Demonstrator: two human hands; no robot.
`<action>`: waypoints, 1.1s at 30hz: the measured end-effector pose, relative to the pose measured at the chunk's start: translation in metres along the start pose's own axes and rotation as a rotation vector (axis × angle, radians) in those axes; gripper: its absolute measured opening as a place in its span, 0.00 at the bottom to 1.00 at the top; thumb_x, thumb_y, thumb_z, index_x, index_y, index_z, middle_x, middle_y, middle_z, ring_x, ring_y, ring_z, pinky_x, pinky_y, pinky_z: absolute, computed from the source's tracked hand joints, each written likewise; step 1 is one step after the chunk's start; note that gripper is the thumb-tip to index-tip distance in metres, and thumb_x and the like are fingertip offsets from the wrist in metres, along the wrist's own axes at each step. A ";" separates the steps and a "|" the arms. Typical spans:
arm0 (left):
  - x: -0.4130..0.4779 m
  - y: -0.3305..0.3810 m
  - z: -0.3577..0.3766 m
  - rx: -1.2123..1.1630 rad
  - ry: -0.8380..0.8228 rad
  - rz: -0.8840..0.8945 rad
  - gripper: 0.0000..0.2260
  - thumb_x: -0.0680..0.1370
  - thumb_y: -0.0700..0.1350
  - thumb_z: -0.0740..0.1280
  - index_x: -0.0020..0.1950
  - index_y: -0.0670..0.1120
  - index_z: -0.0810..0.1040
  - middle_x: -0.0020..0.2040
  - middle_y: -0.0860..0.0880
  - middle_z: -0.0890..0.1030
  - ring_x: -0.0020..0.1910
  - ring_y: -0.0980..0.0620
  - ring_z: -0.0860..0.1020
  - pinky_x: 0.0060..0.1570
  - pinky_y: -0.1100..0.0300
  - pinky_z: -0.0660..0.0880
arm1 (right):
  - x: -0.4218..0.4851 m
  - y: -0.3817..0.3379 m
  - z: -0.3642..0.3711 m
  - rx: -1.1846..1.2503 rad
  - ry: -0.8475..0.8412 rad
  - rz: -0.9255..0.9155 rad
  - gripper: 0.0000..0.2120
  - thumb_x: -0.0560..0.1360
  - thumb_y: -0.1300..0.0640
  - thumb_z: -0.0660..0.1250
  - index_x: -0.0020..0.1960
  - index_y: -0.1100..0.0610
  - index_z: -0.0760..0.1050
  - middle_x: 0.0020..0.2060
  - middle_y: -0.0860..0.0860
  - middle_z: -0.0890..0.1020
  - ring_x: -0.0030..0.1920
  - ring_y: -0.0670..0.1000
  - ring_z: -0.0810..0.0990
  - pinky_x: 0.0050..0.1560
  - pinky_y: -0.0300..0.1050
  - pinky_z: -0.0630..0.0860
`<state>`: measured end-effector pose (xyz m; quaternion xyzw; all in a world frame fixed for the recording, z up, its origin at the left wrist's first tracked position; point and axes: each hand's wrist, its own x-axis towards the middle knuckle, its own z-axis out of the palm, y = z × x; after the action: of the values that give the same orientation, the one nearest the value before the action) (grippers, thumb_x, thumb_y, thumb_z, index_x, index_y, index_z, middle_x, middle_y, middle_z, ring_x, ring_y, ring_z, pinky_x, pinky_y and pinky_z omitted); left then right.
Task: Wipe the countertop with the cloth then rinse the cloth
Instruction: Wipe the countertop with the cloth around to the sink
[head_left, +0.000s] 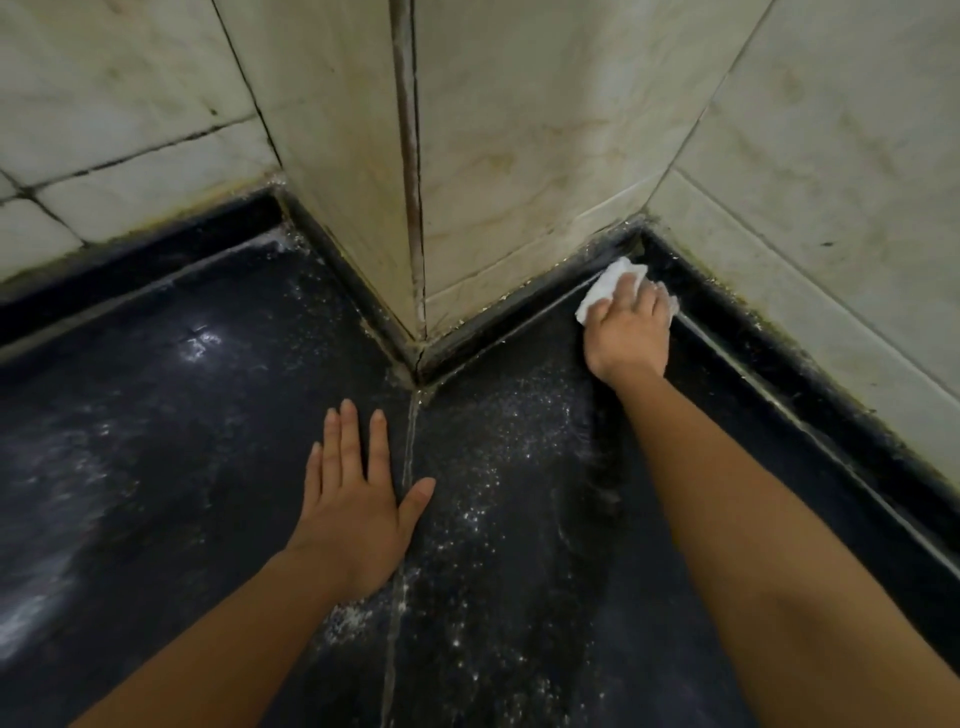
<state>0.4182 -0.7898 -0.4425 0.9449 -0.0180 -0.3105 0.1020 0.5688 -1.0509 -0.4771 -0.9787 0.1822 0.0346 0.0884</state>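
Note:
The black stone countertop (197, 426) fills the lower view, speckled with white powder and wet streaks. A small white cloth (605, 288) is pressed into the far right corner where the counter meets the wall. My right hand (628, 332) lies on top of the cloth with fingers curled over it, holding it against the surface; most of the cloth is hidden beneath the fingers. My left hand (358, 499) rests flat on the counter near the middle seam, fingers spread, holding nothing.
Stained cream wall tiles (519, 156) rise behind the counter, and a tiled pillar juts forward to a corner (418, 353) between my hands. A raised black lip (810, 395) runs along the wall. A pale seam (402, 545) crosses the counter.

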 end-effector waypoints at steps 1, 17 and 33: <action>0.000 0.000 0.001 0.004 0.002 0.001 0.33 0.78 0.63 0.38 0.68 0.46 0.22 0.68 0.42 0.20 0.68 0.46 0.22 0.68 0.52 0.28 | 0.000 -0.004 0.001 0.008 0.017 0.034 0.26 0.82 0.52 0.45 0.77 0.61 0.48 0.76 0.61 0.53 0.76 0.59 0.48 0.76 0.52 0.42; 0.000 0.000 0.000 0.004 -0.005 -0.002 0.33 0.78 0.63 0.38 0.68 0.46 0.22 0.68 0.42 0.20 0.68 0.45 0.22 0.68 0.52 0.28 | 0.001 -0.008 0.000 0.019 -0.098 0.015 0.27 0.83 0.50 0.44 0.78 0.60 0.44 0.77 0.60 0.47 0.77 0.59 0.43 0.76 0.52 0.40; -0.001 -0.001 0.000 -0.001 -0.006 0.010 0.33 0.78 0.63 0.39 0.67 0.46 0.22 0.67 0.42 0.20 0.68 0.46 0.23 0.68 0.51 0.29 | -0.064 0.056 0.000 -0.076 -0.097 -0.367 0.40 0.73 0.37 0.30 0.78 0.58 0.48 0.77 0.61 0.49 0.77 0.58 0.45 0.74 0.46 0.38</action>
<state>0.4179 -0.7889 -0.4421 0.9438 -0.0231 -0.3130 0.1040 0.4892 -1.0802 -0.4795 -0.9953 -0.0052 0.0720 0.0651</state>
